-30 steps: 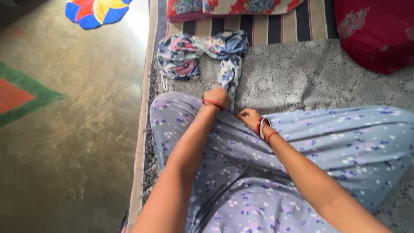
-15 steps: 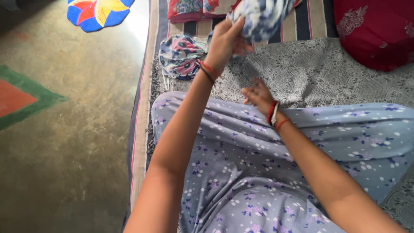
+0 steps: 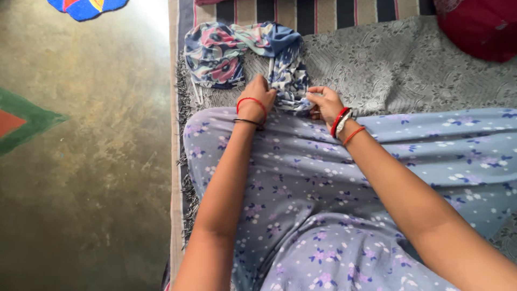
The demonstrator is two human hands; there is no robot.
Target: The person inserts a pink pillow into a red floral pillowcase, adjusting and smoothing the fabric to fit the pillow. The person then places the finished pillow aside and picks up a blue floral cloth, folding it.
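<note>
A blue, white and pink floral cloth [image 3: 242,51] lies crumpled on a grey patterned mat [image 3: 388,64], just past my knees. My left hand [image 3: 257,97], with a red thread and a dark band at the wrist, grips the near end of the cloth. On the other side my right hand [image 3: 323,102], wearing red and white bangles, pinches the same end. Both hands press the cloth down at the edge of my lilac flowered garment [image 3: 334,194], which covers my lap.
A bare greenish-brown floor [image 3: 86,161] spreads on the left with a green and orange painted shape [image 3: 21,121]. A striped mat [image 3: 323,9] lies at the far edge, a dark red cushion [image 3: 479,24] at top right, a colourful round mat [image 3: 86,6] at top left.
Half a second ago my left hand held the cloth lifted high. Both hands have since come down and now hold the cloth's end on the mat by my knees.
</note>
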